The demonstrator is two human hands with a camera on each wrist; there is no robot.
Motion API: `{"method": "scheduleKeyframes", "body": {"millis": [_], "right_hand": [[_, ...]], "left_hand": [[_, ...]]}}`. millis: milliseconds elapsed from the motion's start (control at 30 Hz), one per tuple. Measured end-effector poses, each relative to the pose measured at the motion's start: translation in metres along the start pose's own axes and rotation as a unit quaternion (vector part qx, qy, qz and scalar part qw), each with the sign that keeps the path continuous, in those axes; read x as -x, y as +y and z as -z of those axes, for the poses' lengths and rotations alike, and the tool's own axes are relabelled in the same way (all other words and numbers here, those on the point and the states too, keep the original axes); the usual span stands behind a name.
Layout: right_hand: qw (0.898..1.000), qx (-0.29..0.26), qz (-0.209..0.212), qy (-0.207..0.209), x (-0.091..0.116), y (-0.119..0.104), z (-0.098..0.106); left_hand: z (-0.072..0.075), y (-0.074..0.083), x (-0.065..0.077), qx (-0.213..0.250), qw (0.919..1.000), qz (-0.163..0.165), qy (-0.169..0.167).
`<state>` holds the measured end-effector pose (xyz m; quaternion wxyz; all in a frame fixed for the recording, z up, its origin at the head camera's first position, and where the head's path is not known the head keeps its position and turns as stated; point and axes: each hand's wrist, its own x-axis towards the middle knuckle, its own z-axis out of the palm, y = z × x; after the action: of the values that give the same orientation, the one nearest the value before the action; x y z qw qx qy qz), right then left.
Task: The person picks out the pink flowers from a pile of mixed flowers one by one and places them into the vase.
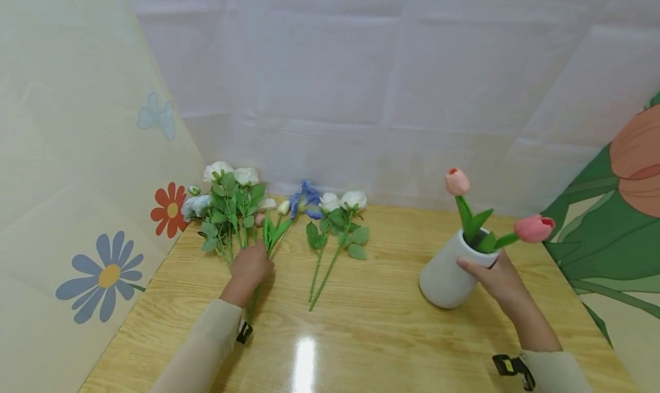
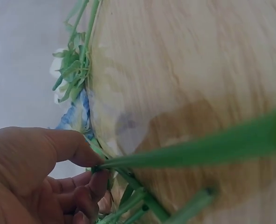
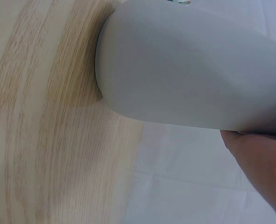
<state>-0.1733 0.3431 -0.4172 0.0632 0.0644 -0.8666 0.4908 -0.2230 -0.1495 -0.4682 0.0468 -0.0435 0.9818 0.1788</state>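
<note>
My left hand [image 1: 251, 266] is at the flowers on the left of the table. In the left wrist view, its thumb and fingertips pinch a green stem [image 2: 189, 151]. Broad tulip leaves [image 1: 278, 232] stick out just beyond the hand, near a white tulip bud [image 1: 283, 207] and a pink bud [image 1: 260, 219]; which bloom belongs to the pinched stem is hidden. My right hand [image 1: 492, 275] grips a white vase [image 1: 448, 272] near its rim, thumb on the outside. The vase leans to the right, holding a light pink tulip [image 1: 457, 182] and a deeper pink tulip [image 1: 534, 228].
White roses [image 1: 246, 176] and a pale blue flower [image 1: 196, 206] lie bunched at the left. A blue iris [image 1: 306, 200] lies by the back cloth [image 1: 319, 95]. Two white-rose stems [image 1: 330, 272] lie mid-table. Printed cloths stand at both sides of the wooden table [image 1: 381, 335].
</note>
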Motion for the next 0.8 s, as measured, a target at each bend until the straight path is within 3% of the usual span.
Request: {"method": "scheduleKeyframes", "body": {"millis": [333, 567, 800], "right_hand": [[1.000, 0.003, -0.003, -0.002, -0.001, 0.000, 0.001], [1.000, 0.003, -0.005, -0.004, -0.001, 0.000, 0.001], [1.000, 0.011, -0.008, -0.008, -0.001, 0.001, 0.001]], "left_hand": [[0.003, 0.002, 0.002, 0.011, 0.9994, -0.012, 0.032], [0.006, 0.005, 0.003, -0.020, 0.9979, -0.032, 0.053], [0.011, 0.006, 0.004, -0.029, 0.9983, -0.027, 0.041]]}}
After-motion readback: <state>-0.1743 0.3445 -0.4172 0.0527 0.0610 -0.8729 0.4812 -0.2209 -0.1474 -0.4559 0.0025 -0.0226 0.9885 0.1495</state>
